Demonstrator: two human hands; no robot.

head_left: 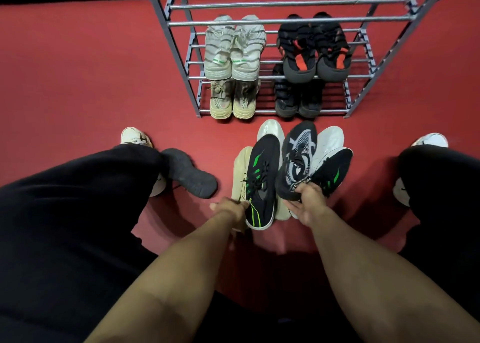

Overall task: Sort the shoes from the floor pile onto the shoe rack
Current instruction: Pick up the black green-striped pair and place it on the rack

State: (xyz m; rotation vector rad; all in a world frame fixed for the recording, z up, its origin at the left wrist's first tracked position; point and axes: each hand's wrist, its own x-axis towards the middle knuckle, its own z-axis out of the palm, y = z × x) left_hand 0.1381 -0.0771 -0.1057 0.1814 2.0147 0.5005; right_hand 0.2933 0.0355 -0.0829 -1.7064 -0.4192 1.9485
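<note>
A pile of shoes lies on the red floor in front of the grey metal shoe rack (181, 64). My left hand (230, 208) grips the heel of a black shoe with green stripes (262, 176), which lies over a beige shoe (240, 171). My right hand (307, 199) holds the heel of a black-and-white patterned shoe (298, 158). Beside it lie a second black-green shoe (333, 171) and two white shoes (328, 137) (270, 128). A dark grey shoe (192, 173) lies apart at the left.
The rack's lower shelves hold a light grey pair (233, 54), a black-and-red pair (314, 54), a beige pair (232, 101) and a black pair (298, 101). Its upper bars (285, 3) are bare. My black-trousered legs flank the pile, with white sneakers (135, 136) (431, 140) on my feet.
</note>
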